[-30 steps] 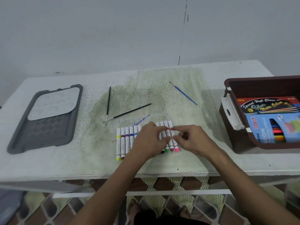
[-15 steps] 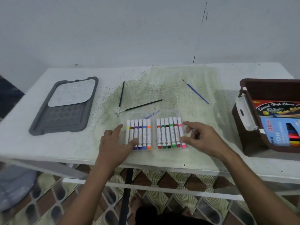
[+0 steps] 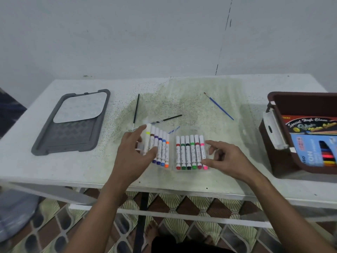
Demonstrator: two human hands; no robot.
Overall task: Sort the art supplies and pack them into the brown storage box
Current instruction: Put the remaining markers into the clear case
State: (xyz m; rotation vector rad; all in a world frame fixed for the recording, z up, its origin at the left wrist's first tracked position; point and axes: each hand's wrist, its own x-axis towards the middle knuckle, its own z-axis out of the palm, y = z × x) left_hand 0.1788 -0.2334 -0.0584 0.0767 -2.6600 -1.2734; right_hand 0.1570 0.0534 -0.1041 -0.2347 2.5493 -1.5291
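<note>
On the tabletop [image 3: 237, 152], twelve white markers with coloured caps lie in a clear folding case: the left hand [image 3: 135, 154] has its grip around the lifted left half [image 3: 160, 147]; the right hand [image 3: 226, 157], fingers apart, touches the flat right half [image 3: 189, 152]. The brown storage box [image 3: 273, 143] sits far right.

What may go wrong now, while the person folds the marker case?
1. The left hand tilts the left half of the clear marker case; the markers there may slide out onto the table.
2. A blue brush lies partly under the case and may be dragged along.
</note>
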